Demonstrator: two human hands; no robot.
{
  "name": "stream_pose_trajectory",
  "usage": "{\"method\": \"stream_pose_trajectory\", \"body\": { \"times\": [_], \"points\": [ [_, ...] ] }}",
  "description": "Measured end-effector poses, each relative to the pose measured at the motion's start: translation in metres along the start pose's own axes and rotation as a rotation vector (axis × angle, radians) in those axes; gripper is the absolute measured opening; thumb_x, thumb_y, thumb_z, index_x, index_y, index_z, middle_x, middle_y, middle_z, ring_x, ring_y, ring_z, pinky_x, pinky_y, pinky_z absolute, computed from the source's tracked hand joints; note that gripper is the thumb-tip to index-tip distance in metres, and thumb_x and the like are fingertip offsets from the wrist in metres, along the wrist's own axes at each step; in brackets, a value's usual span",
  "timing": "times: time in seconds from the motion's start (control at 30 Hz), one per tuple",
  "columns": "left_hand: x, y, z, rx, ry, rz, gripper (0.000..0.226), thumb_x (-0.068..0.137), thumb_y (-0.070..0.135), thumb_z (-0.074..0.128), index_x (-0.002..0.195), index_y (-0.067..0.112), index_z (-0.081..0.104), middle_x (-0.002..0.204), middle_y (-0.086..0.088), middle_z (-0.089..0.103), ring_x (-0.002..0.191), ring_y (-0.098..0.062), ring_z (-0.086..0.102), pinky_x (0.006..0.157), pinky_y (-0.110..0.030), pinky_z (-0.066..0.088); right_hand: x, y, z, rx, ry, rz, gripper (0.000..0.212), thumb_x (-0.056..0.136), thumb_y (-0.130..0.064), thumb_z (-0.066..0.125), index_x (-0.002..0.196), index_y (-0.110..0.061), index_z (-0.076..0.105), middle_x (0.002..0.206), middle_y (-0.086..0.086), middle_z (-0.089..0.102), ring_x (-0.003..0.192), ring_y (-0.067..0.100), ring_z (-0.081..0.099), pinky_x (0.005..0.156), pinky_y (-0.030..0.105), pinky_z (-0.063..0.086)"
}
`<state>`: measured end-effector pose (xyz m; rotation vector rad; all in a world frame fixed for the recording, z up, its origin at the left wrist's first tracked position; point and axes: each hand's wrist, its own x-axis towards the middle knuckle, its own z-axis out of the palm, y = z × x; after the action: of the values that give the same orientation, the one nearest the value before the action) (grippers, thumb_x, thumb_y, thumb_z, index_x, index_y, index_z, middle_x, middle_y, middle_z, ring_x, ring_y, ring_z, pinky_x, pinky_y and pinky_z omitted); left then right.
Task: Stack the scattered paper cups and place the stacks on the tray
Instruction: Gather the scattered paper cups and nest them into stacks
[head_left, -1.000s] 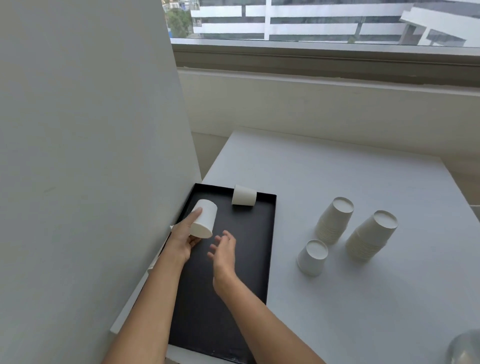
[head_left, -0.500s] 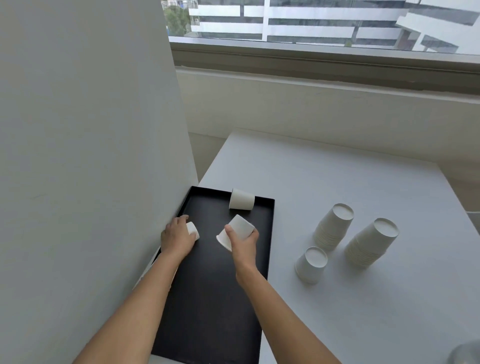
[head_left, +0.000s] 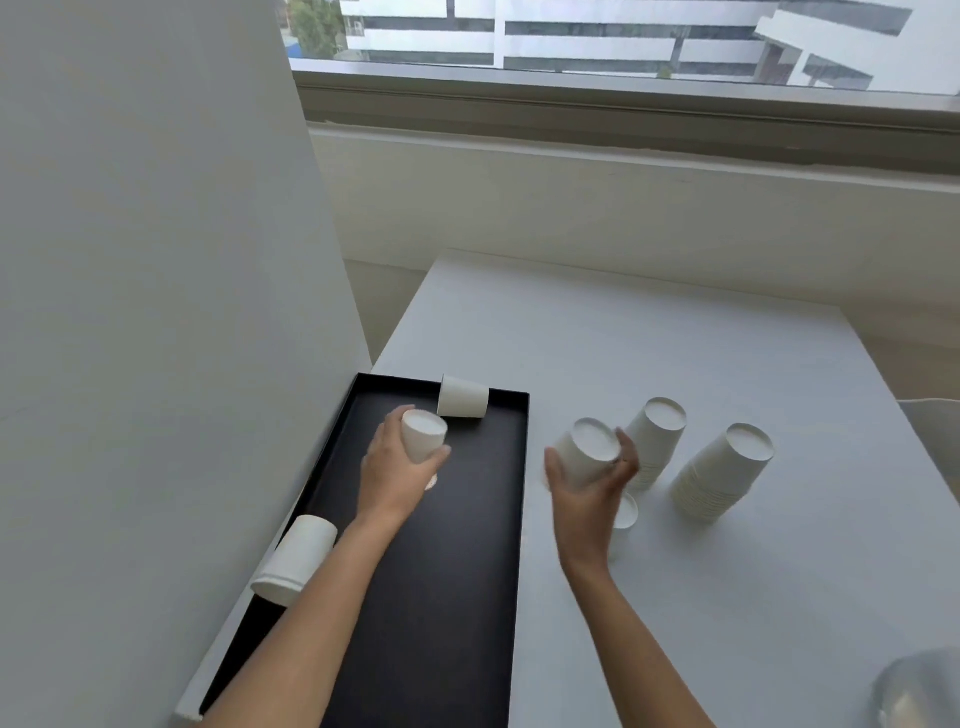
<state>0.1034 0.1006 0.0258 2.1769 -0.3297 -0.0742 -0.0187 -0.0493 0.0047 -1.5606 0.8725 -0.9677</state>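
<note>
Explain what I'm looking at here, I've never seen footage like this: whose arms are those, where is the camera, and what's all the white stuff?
There is no machine here. The view comes from a camera worn on a person's head, looking forward and down, so the two bare arms are that person's own.

The left hand grips a paper cup over a black tray. The right hand grips a second cup over the white table.

On the tray a third cup lies on its side at the far end, and a fourth cup lies at the left edge. On the table stand two upside-down piles of cups, the left stack and the right stack. A single cup is partly hidden behind the right hand.
</note>
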Motion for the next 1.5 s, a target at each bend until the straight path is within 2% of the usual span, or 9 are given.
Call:
{"method": "stream_pose_trajectory", "body": {
  "times": [0.1, 0.17, 0.37, 0.73, 0.97, 1.03, 1.23, 1.37, 1.5],
  "points": [
    [-0.016, 0.029, 0.015, -0.288, -0.029, 0.012, 0.060, 0.075, 0.029, 0.078, 0.125, 0.032, 0.044, 0.117, 0.011, 0.053, 0.107, -0.010, 0.052, 0.088, -0.024, 0.040, 0.007, 0.012, -0.032, -0.128, 0.086, -0.124, 0.075, 0.081, -0.021, 0.073, 0.138, -0.027, 0.024, 0.132, -0.024, 0.028, 0.125, -0.001, 0.035, 0.103, 0.024, 0.035],
    [-0.023, 0.043, 0.026, -0.380, -0.073, 0.010, 0.060, 0.076, 0.030, 0.078, 0.123, 0.037, 0.042, 0.119, 0.010, 0.053, 0.109, -0.010, 0.052, 0.090, -0.025, 0.041, 0.008, 0.025, -0.046, -0.197, 0.072, -0.128, 0.073, 0.082, -0.020, 0.071, 0.138, -0.026, 0.025, 0.129, -0.022, 0.030, 0.127, 0.004, 0.036, 0.103, 0.028, 0.035],
    [-0.039, 0.073, 0.066, -0.438, -0.222, 0.107, 0.062, 0.077, 0.029, 0.077, 0.124, 0.038, 0.038, 0.123, 0.015, 0.052, 0.112, 0.000, 0.051, 0.096, -0.021, 0.041, 0.002, 0.065, -0.064, -0.343, -0.198, -0.065, 0.063, 0.087, -0.026, 0.066, 0.136, -0.029, 0.027, 0.139, -0.005, 0.037, 0.128, 0.015, 0.039, 0.100, 0.025, 0.033],
    [-0.071, 0.077, 0.135, -0.176, -0.388, 0.090, 0.069, 0.080, 0.038, 0.070, 0.132, 0.033, 0.025, 0.133, 0.010, 0.044, 0.118, -0.014, 0.050, 0.093, -0.032, 0.046, 0.001, 0.082, -0.067, -0.368, -0.362, 0.094, 0.083, 0.085, -0.028, 0.068, 0.145, -0.024, 0.011, 0.151, 0.002, 0.031, 0.133, 0.019, 0.039, 0.102, 0.033, 0.044],
    [-0.083, 0.076, 0.152, 0.020, -0.468, 0.131, 0.068, 0.082, 0.034, 0.064, 0.137, 0.030, 0.024, 0.135, 0.003, 0.046, 0.119, -0.022, 0.051, 0.097, -0.037, 0.043, 0.002, 0.082, -0.069, -0.246, -0.362, 0.118, 0.055, 0.089, -0.030, 0.060, 0.134, -0.040, 0.030, 0.130, -0.024, 0.045, 0.117, -0.003, 0.049, 0.090, 0.016, 0.044],
    [-0.086, 0.070, 0.154, 0.097, -0.494, 0.133, 0.068, 0.085, 0.033, 0.062, 0.141, 0.028, 0.023, 0.137, 0.002, 0.045, 0.123, -0.022, 0.048, 0.101, -0.036, 0.039, 0.000, 0.083, -0.070, -0.240, -0.387, 0.127, 0.050, 0.087, -0.032, 0.060, 0.128, -0.044, 0.034, 0.123, -0.028, 0.047, 0.114, -0.004, 0.051, 0.092, 0.023, 0.048],
    [-0.081, 0.057, 0.151, 0.289, -0.583, 0.147, 0.072, 0.091, 0.020, 0.050, 0.150, 0.028, 0.009, 0.144, -0.003, 0.040, 0.127, -0.025, 0.043, 0.102, -0.036, 0.034, -0.002, 0.092, -0.078, -0.274, -0.458, 0.154, 0.067, 0.079, -0.028, 0.072, 0.134, -0.031, 0.033, 0.132, -0.006, 0.047, 0.120, 0.010, 0.050, 0.102, 0.039, 0.046],
    [-0.071, 0.056, 0.138, 0.311, -0.539, 0.108, 0.071, 0.091, 0.014, 0.050, 0.150, 0.023, 0.013, 0.145, -0.004, 0.040, 0.132, -0.024, 0.041, 0.106, -0.036, 0.032, -0.003, 0.091, -0.078, -0.294, -0.430, 0.164, 0.073, 0.080, -0.024, 0.074, 0.138, -0.024, 0.030, 0.138, -0.003, 0.043, 0.126, 0.013, 0.045, 0.107, 0.040, 0.042],
    [-0.045, 0.050, 0.096, 0.425, -0.222, 0.006, 0.050, 0.090, 0.014, 0.052, 0.138, 0.023, 0.039, 0.139, -0.001, 0.047, 0.126, -0.020, 0.046, 0.101, -0.035, 0.036, -0.007, 0.094, -0.081, -0.362, -0.423, 0.119, 0.074, 0.082, -0.010, 0.068, 0.143, -0.016, 0.026, 0.143, 0.002, 0.037, 0.132, 0.019, 0.038, 0.112, 0.040, 0.035]
  ]
}}
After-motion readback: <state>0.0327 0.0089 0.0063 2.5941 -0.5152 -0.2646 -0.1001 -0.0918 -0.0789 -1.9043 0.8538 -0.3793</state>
